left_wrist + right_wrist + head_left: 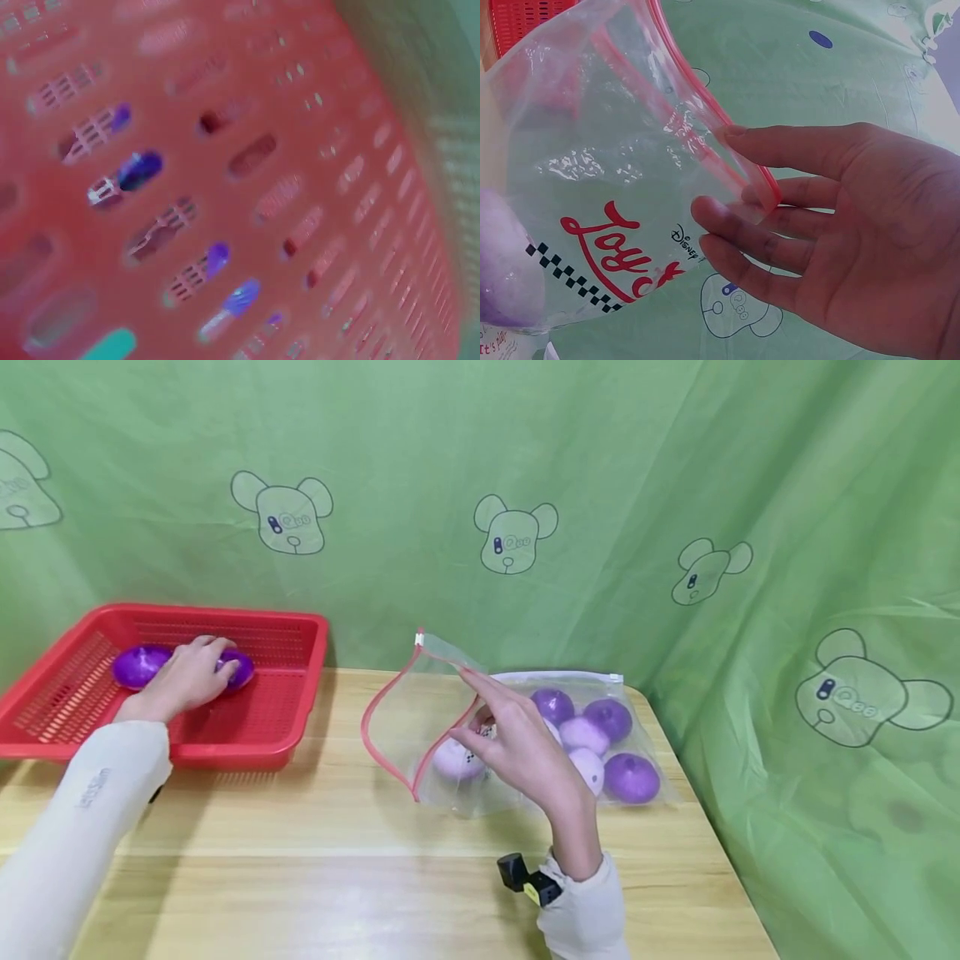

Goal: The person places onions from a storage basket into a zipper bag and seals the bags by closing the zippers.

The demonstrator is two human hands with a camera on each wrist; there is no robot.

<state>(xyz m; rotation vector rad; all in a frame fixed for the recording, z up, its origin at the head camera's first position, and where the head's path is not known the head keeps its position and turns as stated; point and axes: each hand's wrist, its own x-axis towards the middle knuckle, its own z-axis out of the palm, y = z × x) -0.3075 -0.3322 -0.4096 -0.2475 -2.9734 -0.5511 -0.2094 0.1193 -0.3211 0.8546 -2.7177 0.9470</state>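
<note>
My left hand [187, 678] is inside the red basket [258, 758], fingers bent over a purple onion-shaped ball [241, 672]; its underside is hidden. Another purple ball [139, 667] shows left of the wrist. The left wrist view has only the basket's slotted wall [247, 195], with purple glimpsed through the slots. A clear bag with a red zip edge [607, 172] gapes toward the basket, its printed side facing the right wrist camera. My right hand [521, 743] pinches its edge between thumb and fingers. Inside that bag lies a pale purple ball [456, 760].
Behind the right hand lies a second clear bag with a white zip [558, 677], containing several purple and pale balls [632, 778]. The wooden table [337, 877] ends at the right beside a green curtain [600, 460] that also hangs along the back.
</note>
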